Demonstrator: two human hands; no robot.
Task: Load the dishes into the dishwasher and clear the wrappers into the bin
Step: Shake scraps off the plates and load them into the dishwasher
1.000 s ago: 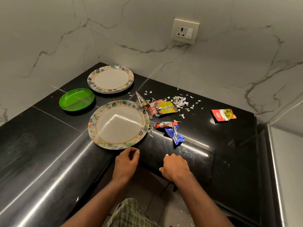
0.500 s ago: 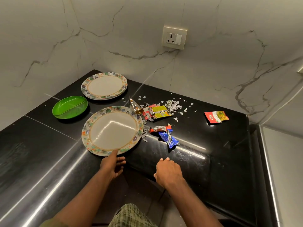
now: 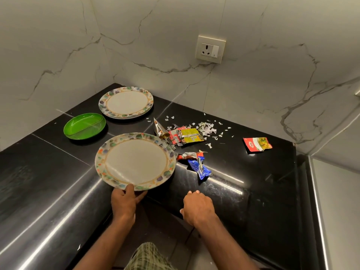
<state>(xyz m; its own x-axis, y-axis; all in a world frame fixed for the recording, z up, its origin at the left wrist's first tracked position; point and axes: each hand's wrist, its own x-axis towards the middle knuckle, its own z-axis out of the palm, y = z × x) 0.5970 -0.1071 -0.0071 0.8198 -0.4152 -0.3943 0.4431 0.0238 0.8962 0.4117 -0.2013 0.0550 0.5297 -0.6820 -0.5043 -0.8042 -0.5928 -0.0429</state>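
The left hand pinches the near rim of the plate, thumb on top, fingers underneath; the plate sits at the desk front edge. The right hand rests on that edge, fingers curled, holding nothing. Risk: a one-sided rim grip on a smooth, glossy, round plate may let it tip or slide off the polished black stone. Crinkled foil wrappers and paper shreds lie just beside the plate and could scatter.
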